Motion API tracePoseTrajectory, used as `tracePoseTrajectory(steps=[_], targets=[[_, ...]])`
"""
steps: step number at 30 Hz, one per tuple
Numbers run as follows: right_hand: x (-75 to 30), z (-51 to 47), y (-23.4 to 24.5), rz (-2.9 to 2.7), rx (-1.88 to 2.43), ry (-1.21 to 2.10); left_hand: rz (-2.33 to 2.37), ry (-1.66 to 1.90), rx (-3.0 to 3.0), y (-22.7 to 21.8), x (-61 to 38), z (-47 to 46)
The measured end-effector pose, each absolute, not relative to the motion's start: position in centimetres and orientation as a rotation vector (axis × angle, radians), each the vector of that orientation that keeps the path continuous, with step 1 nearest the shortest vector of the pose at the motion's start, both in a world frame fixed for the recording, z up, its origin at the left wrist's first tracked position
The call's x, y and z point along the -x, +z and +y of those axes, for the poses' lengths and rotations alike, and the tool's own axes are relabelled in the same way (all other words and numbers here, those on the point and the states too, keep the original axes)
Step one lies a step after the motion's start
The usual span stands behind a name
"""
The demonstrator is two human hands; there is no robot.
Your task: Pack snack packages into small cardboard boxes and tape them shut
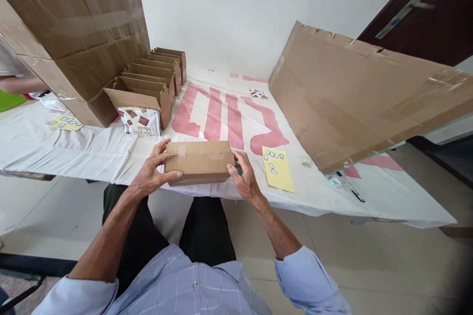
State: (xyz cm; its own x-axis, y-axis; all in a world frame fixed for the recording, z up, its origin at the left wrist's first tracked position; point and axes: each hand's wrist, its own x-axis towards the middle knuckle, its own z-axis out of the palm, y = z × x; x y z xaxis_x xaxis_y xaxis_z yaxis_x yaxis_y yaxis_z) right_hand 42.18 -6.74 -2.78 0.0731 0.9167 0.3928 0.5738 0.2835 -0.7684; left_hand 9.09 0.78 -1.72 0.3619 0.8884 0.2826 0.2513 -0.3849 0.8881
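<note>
From the head camera, the left hand [152,173] and the right hand [244,178] clasp a small closed brown cardboard box [199,163] by its two short ends, at the near edge of the white table cloth [92,150], in front of the person's lap. The left fingers curl over the top corner with the thumb pressed flat on the front face. The right thumb lies against the right end, and its fingers are mostly hidden behind the box. A strip of clear tape [181,149] crosses the box's top.

A white packet with brown squares [140,121] reads "Super Meal". It leans against the nearest of a row of open brown cardboard boxes [155,76]. Large red letters [221,115] run across the cloth; I cannot read a word. A yellow sheet of small stickers [278,170] lies just right of the right hand.
</note>
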Motion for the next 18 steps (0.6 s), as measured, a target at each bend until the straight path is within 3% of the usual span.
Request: tracePoseTrajectory(steps=[10,18], targets=[[-44.7,-4.9,-4.2,-1.502,1.428,0.524,0.962,1.044,-1.813,-1.3,-9.4,1.0],[-47.8,-4.0,-8.9,-1.82,2.007,0.196,0.946,1.059,-1.91,-1.4,-9.2,0.3]])
